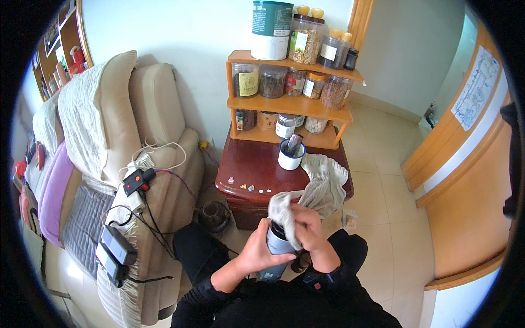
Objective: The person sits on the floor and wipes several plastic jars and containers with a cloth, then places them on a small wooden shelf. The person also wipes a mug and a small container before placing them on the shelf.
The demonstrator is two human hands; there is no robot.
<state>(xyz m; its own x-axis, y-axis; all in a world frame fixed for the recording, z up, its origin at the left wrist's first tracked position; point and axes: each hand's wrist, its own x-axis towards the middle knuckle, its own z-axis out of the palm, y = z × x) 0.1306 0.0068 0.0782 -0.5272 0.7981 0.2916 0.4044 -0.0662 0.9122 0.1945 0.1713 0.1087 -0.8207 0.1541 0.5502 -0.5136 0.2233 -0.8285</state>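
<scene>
Between my knees stands a tall bottle [278, 245] with a pale blue upper body, a darker lower part and a black neck. My left hand [259, 251] wraps around its upper body from the left. My right hand [307, 229] grips a whitish cloth [283, 205] that lies over the right side of the bottle's neck. Just beyond, a greyish knitted cloth [326, 184] lies bunched on the right of the dark red cabinet top [254, 164]; the two cloths meet or overlap. A white enamel mug [289, 162] with a blue rim holds a dark object.
A wooden three-tier rack [287, 102] with several jars stands on the back of the cabinet. To the left is a beige sofa [164, 172] with a power strip [134, 180], cables and dark devices on its arm. A dark round pot [213, 216] sits on the floor by the cabinet.
</scene>
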